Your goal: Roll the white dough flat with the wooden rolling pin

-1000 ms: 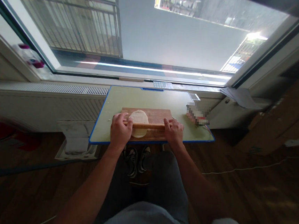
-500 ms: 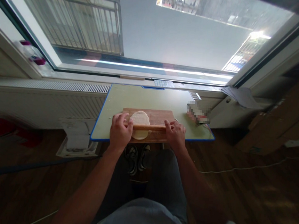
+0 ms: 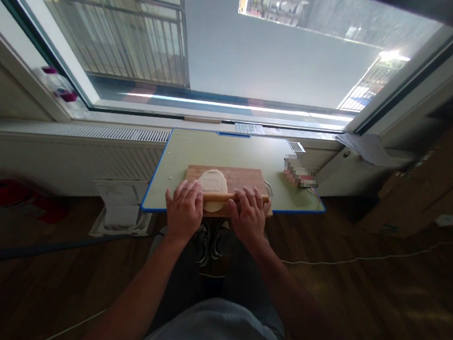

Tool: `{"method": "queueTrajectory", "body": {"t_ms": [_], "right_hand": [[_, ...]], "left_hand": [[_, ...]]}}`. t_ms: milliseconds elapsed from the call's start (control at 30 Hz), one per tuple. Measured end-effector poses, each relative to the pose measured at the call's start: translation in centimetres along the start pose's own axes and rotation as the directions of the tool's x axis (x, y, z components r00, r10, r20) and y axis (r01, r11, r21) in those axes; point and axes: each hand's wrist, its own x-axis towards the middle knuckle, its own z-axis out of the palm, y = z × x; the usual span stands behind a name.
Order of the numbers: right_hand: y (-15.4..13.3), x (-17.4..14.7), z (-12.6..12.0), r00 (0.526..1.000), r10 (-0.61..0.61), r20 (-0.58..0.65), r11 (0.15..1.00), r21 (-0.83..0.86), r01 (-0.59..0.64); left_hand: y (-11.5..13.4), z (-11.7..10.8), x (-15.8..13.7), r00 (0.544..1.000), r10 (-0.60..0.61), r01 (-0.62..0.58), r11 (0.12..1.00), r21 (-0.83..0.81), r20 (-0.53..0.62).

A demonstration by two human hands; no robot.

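Room, head view: a large window fills the top of the frame, a bottle stands near its lower left corner, and a radiator runs below.
Table: a pale, blue-edged table sits mid-frame; a pixelated item lies at its right side.
Board: a wooden board lies at the table's near edge, a metal handle at its right end.
Dough: a flat, roundish piece of dough lies on the board's left half, at the frame's centre.
Rolling pin: the rolling pin crosses the dough's lower part.
Left hand: the left hand lies open over the pin's left end, fingers forward.
Right hand: the right hand is open too, fingers laid across the pin, not wrapped around it.
Change: the right hand has slid leftward, baring the pin's right tip; its push probably now falls closer to the dough.
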Motion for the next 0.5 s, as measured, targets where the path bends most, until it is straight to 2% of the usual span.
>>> {"method": "queueTrajectory", "body": {"t_ms": [167,500], "right_hand": [[0.1,0.7,0.1,1.0,-0.021,-0.004,0.999,-0.043,0.021],[0.6,3.0,1.0,0.999,-0.029,0.04,0.995,-0.092,0.033]], "left_hand": [[-0.2,-0.1,0.3,0.997,-0.023,0.018,0.998,0.068,0.074],[-0.3,0.0,2.2,0.99,-0.044,0.029,0.993,0.113,0.132]]}}
